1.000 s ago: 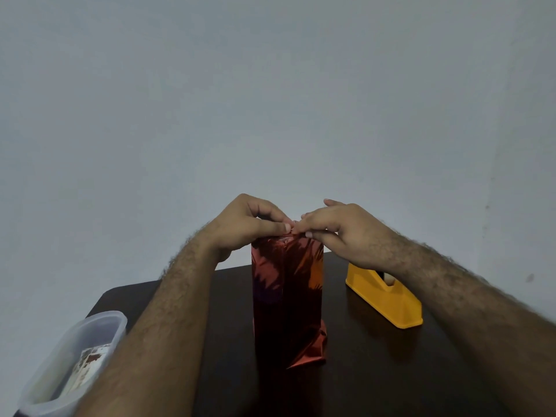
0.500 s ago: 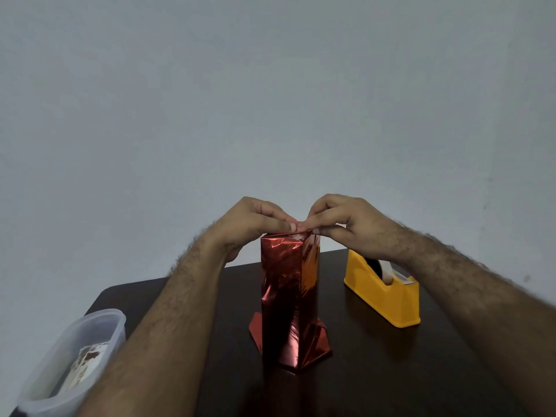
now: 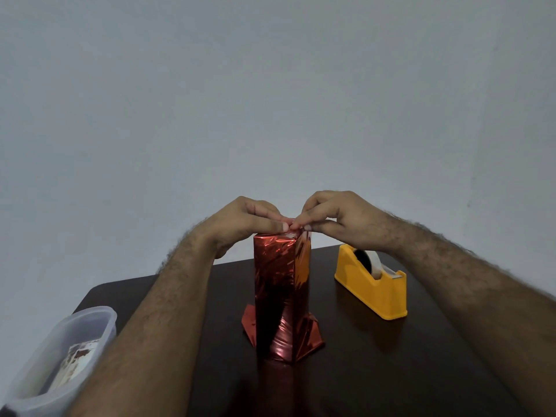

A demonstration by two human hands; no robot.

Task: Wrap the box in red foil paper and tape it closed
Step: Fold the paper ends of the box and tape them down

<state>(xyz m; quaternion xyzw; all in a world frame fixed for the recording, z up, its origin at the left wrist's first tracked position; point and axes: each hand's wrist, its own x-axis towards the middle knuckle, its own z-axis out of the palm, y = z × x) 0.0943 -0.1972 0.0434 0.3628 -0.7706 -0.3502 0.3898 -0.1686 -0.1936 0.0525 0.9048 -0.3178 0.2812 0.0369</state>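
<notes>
A tall box wrapped in red foil paper is stood upright near the middle of the dark table, with loose foil splayed out around its base. The foil at its top edge is pinched from the left by the left hand and from the right by the right hand (fingertips almost meeting). A yellow tape dispenser is set towards the table's right edge, and a clear plastic container is placed at the near-left corner.
</notes>
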